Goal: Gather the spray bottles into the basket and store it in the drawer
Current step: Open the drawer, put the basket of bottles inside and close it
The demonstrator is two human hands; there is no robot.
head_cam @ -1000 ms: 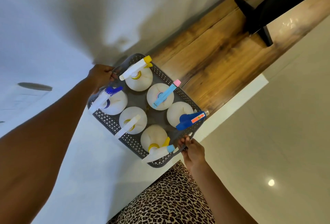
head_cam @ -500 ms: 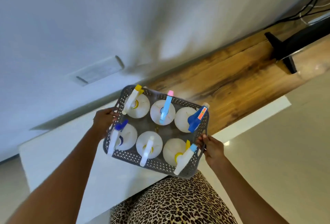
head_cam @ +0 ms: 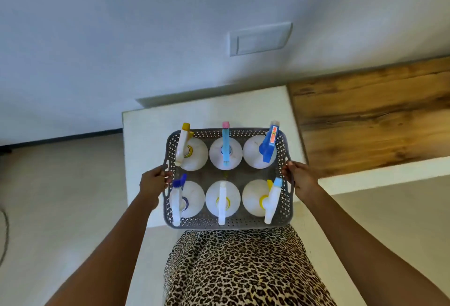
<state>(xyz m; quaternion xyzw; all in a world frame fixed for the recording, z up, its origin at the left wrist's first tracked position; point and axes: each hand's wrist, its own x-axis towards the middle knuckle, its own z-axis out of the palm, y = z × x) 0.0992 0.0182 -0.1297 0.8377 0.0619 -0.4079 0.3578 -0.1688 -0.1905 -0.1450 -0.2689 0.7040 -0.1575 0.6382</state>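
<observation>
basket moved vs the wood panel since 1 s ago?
Yes. The basket, held by the left hand and right hand, now sits left of the wood panel, no longer overlapping it.

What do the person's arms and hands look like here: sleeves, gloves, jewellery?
Both forearms are bare, with no sleeves in view. The left hand and right hand wear no gloves; no rings or watch are visible. A leopard-print garment covers the lap below.
</observation>
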